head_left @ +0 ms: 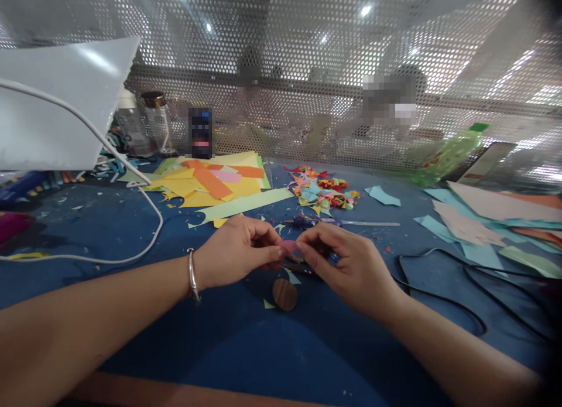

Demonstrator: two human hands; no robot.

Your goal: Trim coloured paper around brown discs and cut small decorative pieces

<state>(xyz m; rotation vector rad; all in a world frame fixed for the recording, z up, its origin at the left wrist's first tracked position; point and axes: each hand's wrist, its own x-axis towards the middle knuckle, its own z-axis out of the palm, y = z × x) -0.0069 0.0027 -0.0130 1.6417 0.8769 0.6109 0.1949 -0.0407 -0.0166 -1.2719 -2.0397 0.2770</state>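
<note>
My left hand (239, 249) and my right hand (346, 263) meet over the blue table (272, 348). Both pinch a small pink paper piece (290, 247) between thumb and fingers. A silver bangle (192, 275) sits on my left wrist. Just below my hands lies a small round brown disc (284, 294). A dark tool, partly hidden under my right hand, lies on the table; I cannot make out what it is.
Yellow and orange paper sheets (211, 181) lie at the back left, a pile of coloured scraps (322, 191) at centre back. Pale paper pieces (483, 219) and a green bottle (448, 155) sit right. A white cable (144, 243) loops left, black cables (443, 278) right. A perforated screen stands behind.
</note>
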